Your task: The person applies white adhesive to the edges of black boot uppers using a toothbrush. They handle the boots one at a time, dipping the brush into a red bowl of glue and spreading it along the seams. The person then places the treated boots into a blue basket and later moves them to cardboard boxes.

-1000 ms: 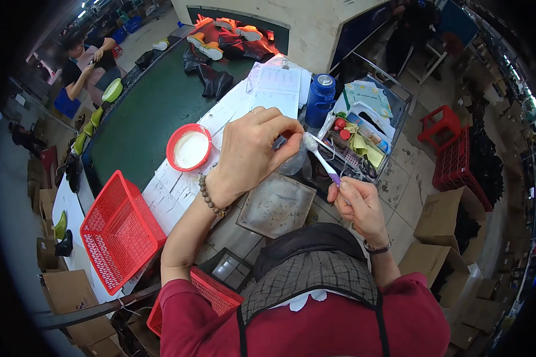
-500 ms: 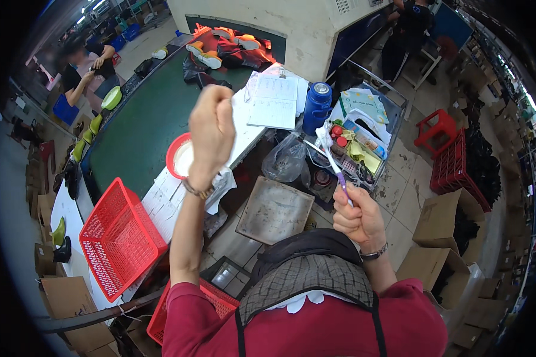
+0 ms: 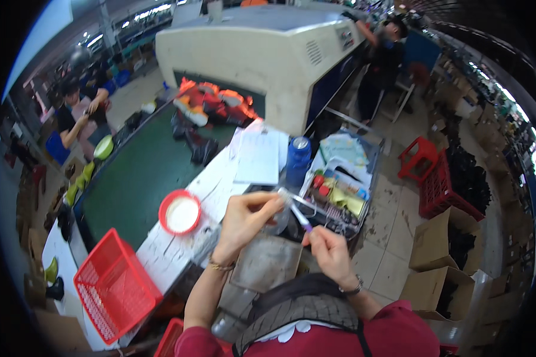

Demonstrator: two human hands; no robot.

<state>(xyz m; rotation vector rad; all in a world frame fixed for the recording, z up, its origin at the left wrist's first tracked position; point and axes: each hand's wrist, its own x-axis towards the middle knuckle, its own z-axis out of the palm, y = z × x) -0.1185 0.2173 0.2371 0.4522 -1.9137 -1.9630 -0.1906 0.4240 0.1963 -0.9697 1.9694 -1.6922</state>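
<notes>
A slim toothbrush-like brush with a purple-and-white handle and a whitish head slants up from my right hand, whose fingers are closed on its lower end. My left hand meets the brush's head with thumb and index finger pinched. Anything between those fingertips is too small and blurred to name. Left of that hand, a red-rimmed bowl of white matter sits on the white ledge. Below both hands is a worn, square, greyish surface.
A green conveyor belt leads to a machine with dark shoes at its glowing mouth. Papers, a blue bottle and a cluttered tray lie ahead. A red basket stands left, cartons right. Two people work farther off.
My left hand has come down and right from its raised position, reaching the brush's head. The right hand has moved slightly left and lower with the brush. The view has tilted up.
</notes>
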